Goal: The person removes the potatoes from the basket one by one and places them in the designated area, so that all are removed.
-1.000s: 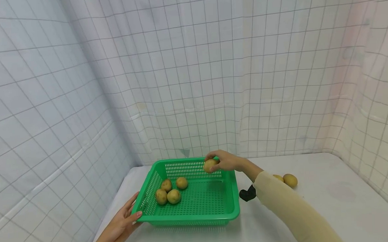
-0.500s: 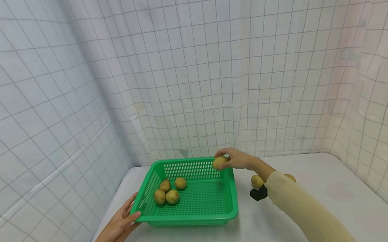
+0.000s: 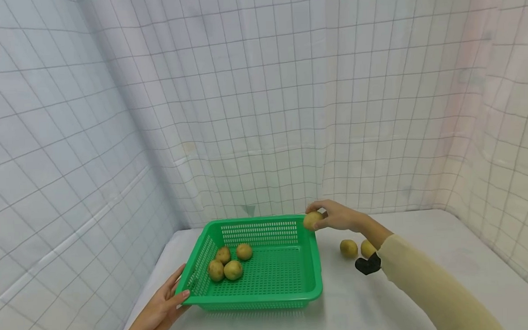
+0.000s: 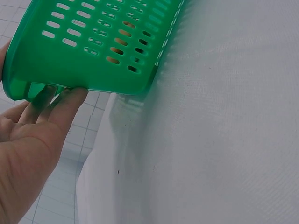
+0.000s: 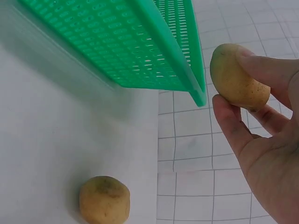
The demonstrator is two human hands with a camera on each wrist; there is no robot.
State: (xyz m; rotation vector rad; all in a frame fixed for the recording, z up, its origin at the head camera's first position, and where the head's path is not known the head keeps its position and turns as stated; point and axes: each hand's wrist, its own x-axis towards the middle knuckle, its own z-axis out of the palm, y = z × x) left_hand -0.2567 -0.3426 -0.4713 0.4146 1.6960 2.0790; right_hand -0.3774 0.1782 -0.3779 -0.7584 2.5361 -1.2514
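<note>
right hand (image 3: pixel 337 217), fingers pinching a potato (image 3: pixel 311 221), has shifted right to upper-right corner of green basket (image 3: pixel 251 298), so four potatoes (image 3: pixel 233 270) lie inside; left hand (image 3: pixel 159 310) grips lower-left rim.

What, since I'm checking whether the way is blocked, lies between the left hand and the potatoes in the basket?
In the head view, the basket's slotted left wall separates the left hand from the four potatoes.
</note>
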